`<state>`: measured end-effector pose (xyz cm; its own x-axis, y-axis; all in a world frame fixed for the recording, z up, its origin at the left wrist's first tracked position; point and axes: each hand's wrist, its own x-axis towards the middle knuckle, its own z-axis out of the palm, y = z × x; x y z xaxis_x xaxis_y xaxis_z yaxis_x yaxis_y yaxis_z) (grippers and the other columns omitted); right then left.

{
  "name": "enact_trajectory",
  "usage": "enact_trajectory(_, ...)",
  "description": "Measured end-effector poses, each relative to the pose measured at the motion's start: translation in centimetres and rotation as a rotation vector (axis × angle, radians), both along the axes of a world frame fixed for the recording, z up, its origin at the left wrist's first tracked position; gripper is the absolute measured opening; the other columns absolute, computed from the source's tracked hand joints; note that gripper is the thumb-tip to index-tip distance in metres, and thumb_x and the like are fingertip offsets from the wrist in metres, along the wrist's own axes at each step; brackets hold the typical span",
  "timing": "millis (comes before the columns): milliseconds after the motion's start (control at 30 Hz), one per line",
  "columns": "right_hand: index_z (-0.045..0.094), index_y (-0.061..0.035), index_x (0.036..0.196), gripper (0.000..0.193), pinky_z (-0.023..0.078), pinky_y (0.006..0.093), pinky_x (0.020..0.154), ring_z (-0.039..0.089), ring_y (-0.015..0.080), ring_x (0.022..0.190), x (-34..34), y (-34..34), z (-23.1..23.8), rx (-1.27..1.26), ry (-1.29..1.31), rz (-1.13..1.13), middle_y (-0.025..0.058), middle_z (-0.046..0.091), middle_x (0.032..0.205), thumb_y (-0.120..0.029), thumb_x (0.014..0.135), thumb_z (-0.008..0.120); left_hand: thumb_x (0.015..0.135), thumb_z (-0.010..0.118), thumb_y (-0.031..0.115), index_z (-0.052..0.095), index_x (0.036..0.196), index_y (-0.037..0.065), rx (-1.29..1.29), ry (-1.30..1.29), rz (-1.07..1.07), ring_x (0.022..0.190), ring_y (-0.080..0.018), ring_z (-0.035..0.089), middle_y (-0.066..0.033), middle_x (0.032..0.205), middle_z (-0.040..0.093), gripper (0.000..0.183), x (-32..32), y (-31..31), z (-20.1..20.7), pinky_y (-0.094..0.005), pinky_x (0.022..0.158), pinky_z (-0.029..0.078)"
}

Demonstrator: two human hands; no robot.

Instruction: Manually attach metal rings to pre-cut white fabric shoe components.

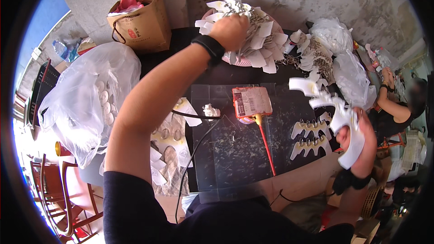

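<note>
My left hand (231,31) is closed at the top of a heap of white tag-like pieces with metal rings (263,40), piled in a pink basket (239,60) at the back of the table. What its fingers grip is hidden. Off to the right, my right hand (361,138) is wrapped round a white scalloped piece (340,118), held above the table's right edge and slightly blurred. Under it lie two rows of white scalloped pieces with metal rings (311,139). A red flyswatter (253,101) lies mid-table, its handle toward me.
Clear plastic bags (92,95) with white round parts crowd the left; more bags (355,74) sit at right. A brown paper bag (142,25) stands at back left. A black cable (194,158) crosses the table. Another person (400,108) works at far right. A wooden chair (63,199) stands lower left.
</note>
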<state>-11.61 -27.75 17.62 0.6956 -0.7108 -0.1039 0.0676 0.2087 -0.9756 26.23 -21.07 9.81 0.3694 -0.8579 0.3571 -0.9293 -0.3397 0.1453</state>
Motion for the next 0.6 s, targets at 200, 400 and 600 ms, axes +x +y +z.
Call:
enact_trajectory(200,0.049,-0.0006,0.118,0.03,0.054,0.0319,0.078,0.063,0.0228,0.089,10.0,-3.0,2.8,0.1,-0.13,0.241,0.0183,0.062,0.105,-0.012,0.089,0.052,0.079,0.056,0.02,0.051,0.115,-0.01,-0.047,-0.078,0.103,0.101,-0.0357,0.058,-0.0264,0.114,0.054,0.047,-2.5,0.2,-2.0,-0.0431,0.076,0.052)
enact_trajectory(400,0.047,0.0032,0.119,0.035,0.052,0.0357,0.084,0.064,0.0271,0.096,23.8,-4.3,2.4,-0.164,-0.229,0.505,0.0233,0.061,0.106,-0.005,0.086,0.055,0.08,0.055,0.02,0.055,0.113,-0.009,-0.091,-0.165,0.181,0.098,-0.0333,0.059,-0.0233,0.111,0.055,0.044,-4.0,-0.6,-1.9,-0.0408,0.077,0.05)
enact_trajectory(600,0.056,-0.0007,0.117,0.033,0.048,0.0308,0.086,0.06,0.0175,0.1,34.5,-3.8,-3.3,-0.434,0.012,0.556,0.0097,0.063,0.11,-0.019,0.09,0.06,0.068,0.061,0.009,0.055,0.101,-0.004,-0.215,-0.13,0.09,0.1,-0.0359,0.054,-0.0246,0.111,0.049,0.036,-4.0,0.2,-2.6,-0.043,0.078,0.049)
